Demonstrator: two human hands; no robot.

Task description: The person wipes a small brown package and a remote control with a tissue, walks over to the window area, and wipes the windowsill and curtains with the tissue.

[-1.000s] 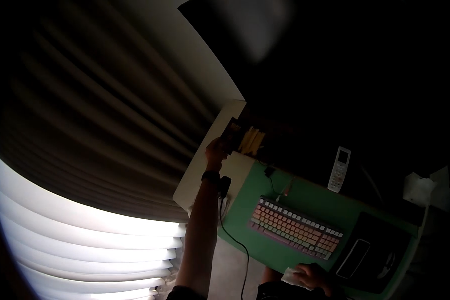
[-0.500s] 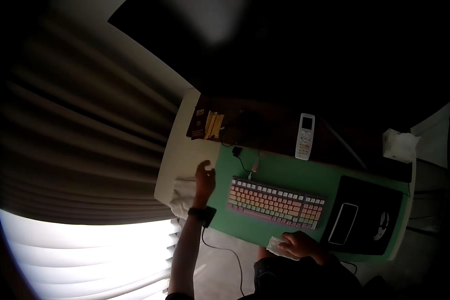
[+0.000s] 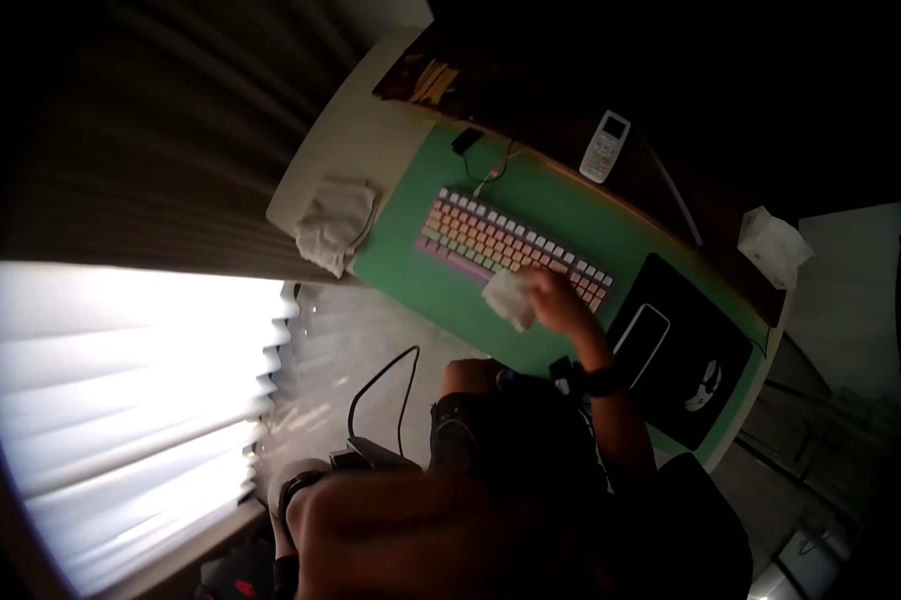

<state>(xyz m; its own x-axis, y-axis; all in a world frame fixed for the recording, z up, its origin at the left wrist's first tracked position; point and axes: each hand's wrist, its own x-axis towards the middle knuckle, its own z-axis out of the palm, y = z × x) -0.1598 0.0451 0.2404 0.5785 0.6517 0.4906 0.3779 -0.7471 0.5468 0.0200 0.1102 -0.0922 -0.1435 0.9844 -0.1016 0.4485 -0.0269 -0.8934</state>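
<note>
How my left hand stands I cannot tell; my right hand [image 3: 552, 293], a dark band on its wrist, is closed on 1 crumpled white tissue [image 3: 510, 300], which hangs over the near edge of the keyboard [image 3: 490, 236], though whether it touches the keys I can't tell; to the keyboard's right, 1 phone [image 3: 639, 342] and 1 mouse [image 3: 708, 386] lie on a black mat [image 3: 660, 400]; to its left, a rumpled cloth [image 3: 335, 222] lies by the edge of the desk [image 3: 320, 165]; beyond the keyboard sit 1 white remote [image 3: 604, 147], a white tissue box [image 3: 767, 245] farther right, and yellow sticks [image 3: 432, 82] past its left end.
</note>
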